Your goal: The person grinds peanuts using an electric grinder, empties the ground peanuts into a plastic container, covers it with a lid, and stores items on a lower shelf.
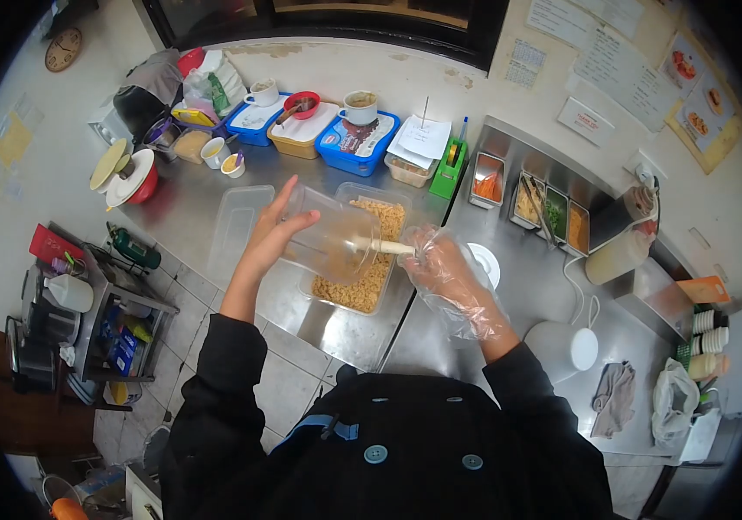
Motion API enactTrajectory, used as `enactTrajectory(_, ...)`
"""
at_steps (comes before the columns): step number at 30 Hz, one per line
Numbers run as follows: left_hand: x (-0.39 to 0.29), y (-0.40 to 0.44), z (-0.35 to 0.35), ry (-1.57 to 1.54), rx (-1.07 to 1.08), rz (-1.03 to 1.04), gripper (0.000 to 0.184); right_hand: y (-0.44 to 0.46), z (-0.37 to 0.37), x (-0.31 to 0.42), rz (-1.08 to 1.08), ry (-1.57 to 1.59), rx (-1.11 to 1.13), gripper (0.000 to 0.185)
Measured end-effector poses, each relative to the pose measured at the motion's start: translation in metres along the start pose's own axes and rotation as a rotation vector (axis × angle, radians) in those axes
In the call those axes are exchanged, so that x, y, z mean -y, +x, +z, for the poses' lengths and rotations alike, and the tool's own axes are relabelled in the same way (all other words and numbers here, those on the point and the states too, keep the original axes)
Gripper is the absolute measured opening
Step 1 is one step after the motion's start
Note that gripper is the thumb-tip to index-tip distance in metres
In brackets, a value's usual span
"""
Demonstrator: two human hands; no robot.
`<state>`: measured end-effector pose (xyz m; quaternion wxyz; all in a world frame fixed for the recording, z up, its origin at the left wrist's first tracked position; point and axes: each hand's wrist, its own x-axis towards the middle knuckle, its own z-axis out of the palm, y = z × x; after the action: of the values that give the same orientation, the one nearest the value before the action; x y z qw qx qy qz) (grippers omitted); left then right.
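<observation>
My left hand point(271, 230) is bare and grips a clear plastic container point(323, 227) that is tilted on its side, its open end toward my right hand. My right hand point(436, 269), in a loose clear plastic glove, closes around a cream-coloured spatula point(380, 246) whose far end reaches into that container. Below both hands, a clear rectangular tub point(410, 201) holds tan crumbly food point(355, 290). What is left inside the tilted container is hard to make out. A clear flat lid point(237, 227) lies left of the tub.
Blue-lidded tubs point(355, 160) and cups line the wall. A green tape dispenser point(449, 169) stands near metal pans point(551, 208) of toppings. A round white lid point(484, 264), a white lidded pot point(562, 347) and a grey cloth point(615, 397) are on the right counter.
</observation>
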<state>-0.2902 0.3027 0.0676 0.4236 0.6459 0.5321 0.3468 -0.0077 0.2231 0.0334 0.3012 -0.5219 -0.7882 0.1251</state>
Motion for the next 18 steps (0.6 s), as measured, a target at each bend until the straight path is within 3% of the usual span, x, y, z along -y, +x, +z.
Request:
enactTrajectory(8,0.018,0.01,-0.034,-0.31,0.011,-0.135,0.089,-0.001,-0.009,0.001,0.132,0.052,0.146,0.023)
enactTrajectory(10,0.024,0.014,-0.04,-0.38,0.01,-0.129,0.088,-0.001,-0.005,0.002,0.022,0.21,0.063,0.02)
enactTrajectory(14,0.014,0.016,-0.043,-0.503,0.048,-0.197,0.084,0.011,0.019,0.001,-0.099,0.19,0.068,0.019)
enactTrajectory(16,0.015,0.018,-0.042,-0.519,0.058,-0.203,0.083,0.02,0.042,-0.017,-0.196,0.104,0.217,0.025)
enactTrajectory(18,0.014,0.018,-0.039,-0.529,0.045,-0.192,0.081,0.026,0.046,-0.026,-0.214,0.123,0.167,0.025)
